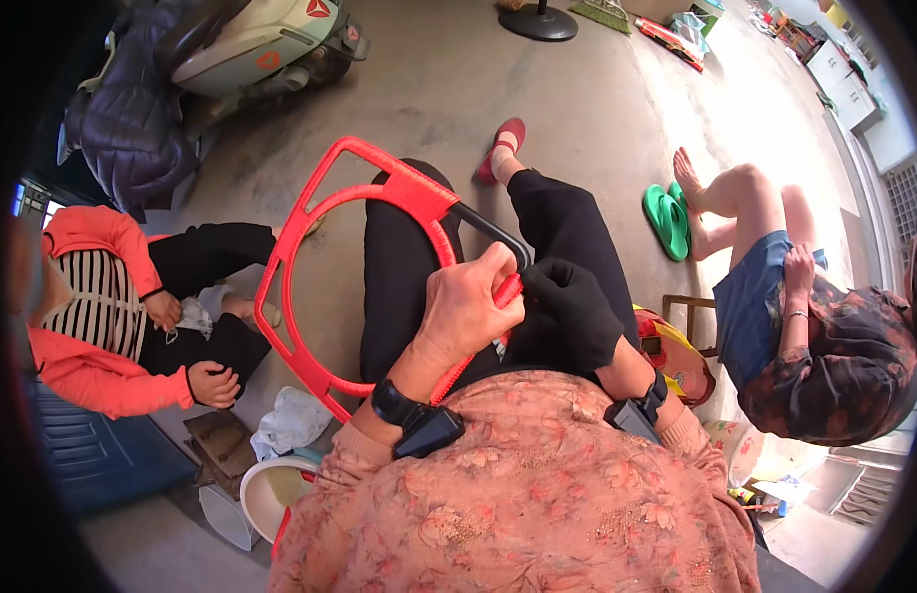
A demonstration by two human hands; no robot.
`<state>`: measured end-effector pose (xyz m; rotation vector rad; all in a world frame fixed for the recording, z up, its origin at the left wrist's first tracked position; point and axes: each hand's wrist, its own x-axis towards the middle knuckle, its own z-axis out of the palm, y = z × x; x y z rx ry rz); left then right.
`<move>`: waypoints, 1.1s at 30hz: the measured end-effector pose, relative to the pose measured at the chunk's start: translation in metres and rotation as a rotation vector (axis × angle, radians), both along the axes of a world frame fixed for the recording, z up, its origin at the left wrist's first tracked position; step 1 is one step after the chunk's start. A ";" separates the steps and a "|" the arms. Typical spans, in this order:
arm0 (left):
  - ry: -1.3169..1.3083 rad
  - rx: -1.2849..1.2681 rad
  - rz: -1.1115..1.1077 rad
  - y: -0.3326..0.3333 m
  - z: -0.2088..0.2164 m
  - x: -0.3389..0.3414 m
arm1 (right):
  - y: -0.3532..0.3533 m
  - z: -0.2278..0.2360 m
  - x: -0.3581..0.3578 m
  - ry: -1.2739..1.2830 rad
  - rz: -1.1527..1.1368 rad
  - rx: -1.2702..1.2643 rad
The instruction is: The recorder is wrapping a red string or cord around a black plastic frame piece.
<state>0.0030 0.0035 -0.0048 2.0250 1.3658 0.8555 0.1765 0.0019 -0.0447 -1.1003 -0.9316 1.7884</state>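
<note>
A large red-wrapped frame point(419, 200) with a round opening leans across my lap, its far end tilted up to the left. Most of its rim is covered in tight red winding, but one bar point(486, 229) near my hands is bare black. My bare left hand point(468, 308) is closed round the frame just below that bar's corner. My right hand point(577, 311), in a black glove, has its fingers bent together against the same corner. What those gloved fingers pinch is hidden. A short red wound piece point(508, 291) shows between the two hands.
On my left sits a person in a coral jacket point(103, 247); another in blue shorts point(755, 282) sits on my right. Green slippers point(666, 222) lie on the floor. A scooter point(261, 54) stands far left, a white bucket point(271, 484) near left.
</note>
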 end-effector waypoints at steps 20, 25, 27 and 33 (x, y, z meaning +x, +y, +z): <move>-0.261 0.312 0.277 -0.023 -0.002 -0.010 | 0.008 0.031 0.039 -0.093 -0.049 0.228; -0.621 0.222 0.283 -0.010 0.007 -0.023 | 0.022 0.058 0.100 -0.461 -0.146 0.533; -0.772 0.161 0.136 -0.009 -0.006 -0.051 | 0.047 0.041 0.141 -0.339 -0.074 0.565; -0.952 -0.082 0.071 0.005 0.009 -0.090 | 0.040 0.058 0.214 -0.449 -0.102 0.531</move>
